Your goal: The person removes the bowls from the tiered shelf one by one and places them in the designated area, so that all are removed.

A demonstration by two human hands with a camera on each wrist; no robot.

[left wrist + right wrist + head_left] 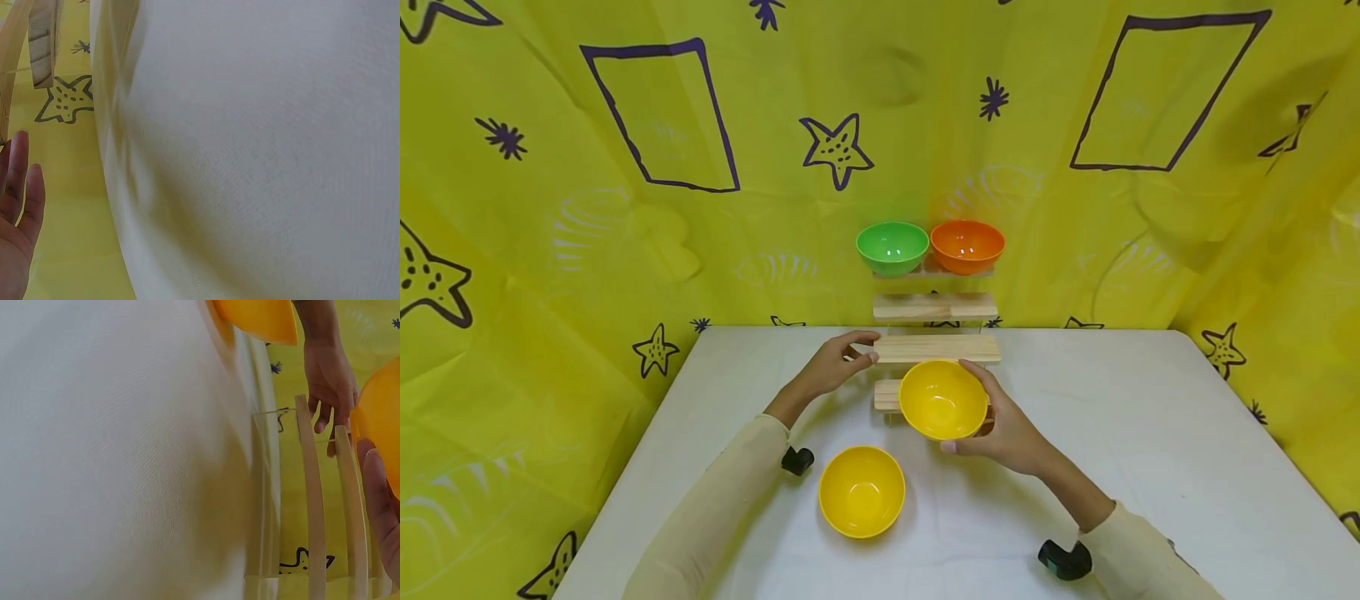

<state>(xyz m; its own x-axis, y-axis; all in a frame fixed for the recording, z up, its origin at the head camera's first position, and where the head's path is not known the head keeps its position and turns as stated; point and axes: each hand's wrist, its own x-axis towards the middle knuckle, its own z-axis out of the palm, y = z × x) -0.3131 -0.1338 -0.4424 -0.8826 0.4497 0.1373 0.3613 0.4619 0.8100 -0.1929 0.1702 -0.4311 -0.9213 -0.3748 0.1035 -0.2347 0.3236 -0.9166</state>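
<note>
1 yellow bowl (942, 402) in right hand (1011, 429)

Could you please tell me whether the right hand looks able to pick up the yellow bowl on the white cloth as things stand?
Probably not: the right hand is occupied gripping another yellow bowl, although the way to the yellow bowl on the cloth looks free.

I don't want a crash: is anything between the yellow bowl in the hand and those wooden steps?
Nothing visible stands between the glossy, round yellow bowl, held by the right hand, and the flat, pale wooden bottom step. The left hand is off to the side, by the left end of the next step up.
</note>
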